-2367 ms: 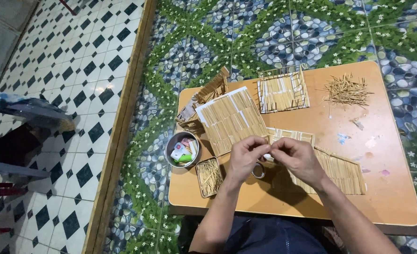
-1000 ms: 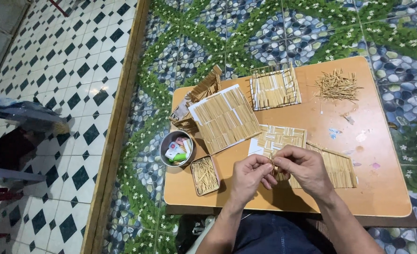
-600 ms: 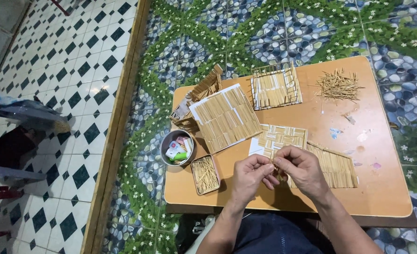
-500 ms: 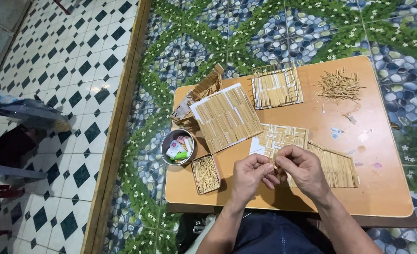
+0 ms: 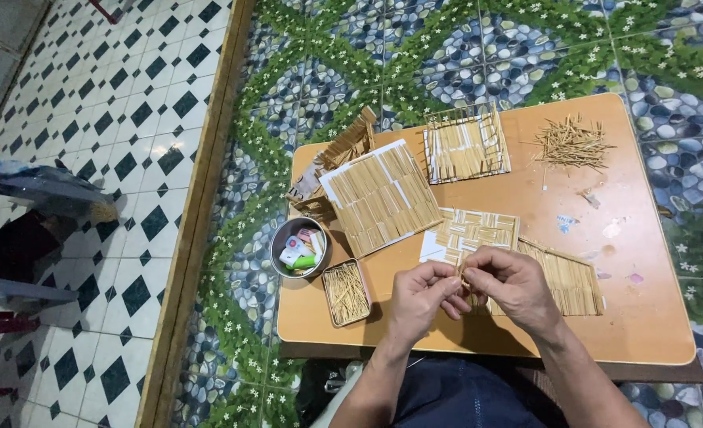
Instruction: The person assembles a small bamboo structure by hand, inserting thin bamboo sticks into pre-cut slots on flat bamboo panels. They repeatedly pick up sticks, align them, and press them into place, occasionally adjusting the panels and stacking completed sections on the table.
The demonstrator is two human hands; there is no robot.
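My left hand (image 5: 421,296) and my right hand (image 5: 507,284) meet above the front of a small orange table (image 5: 645,301). Between their fingertips they pinch a thin wooden stick (image 5: 462,274), held just in front of a pale panel of glued sticks (image 5: 478,231) on white paper. A longer stick panel (image 5: 569,277) lies under and to the right of my right hand. A small tin of loose sticks (image 5: 346,292) sits left of my left hand.
A larger stick panel (image 5: 383,195) lies at the table's left, a square stick frame (image 5: 466,145) at the back, a loose pile of sticks (image 5: 572,143) at the back right. A round bowl of small items (image 5: 300,247) sits on the left edge. Patterned tile floor surrounds the table.
My view has shifted slightly so the table sits a little differently in frame. Both hands stay together at the front of the table, fingers working on the stick.
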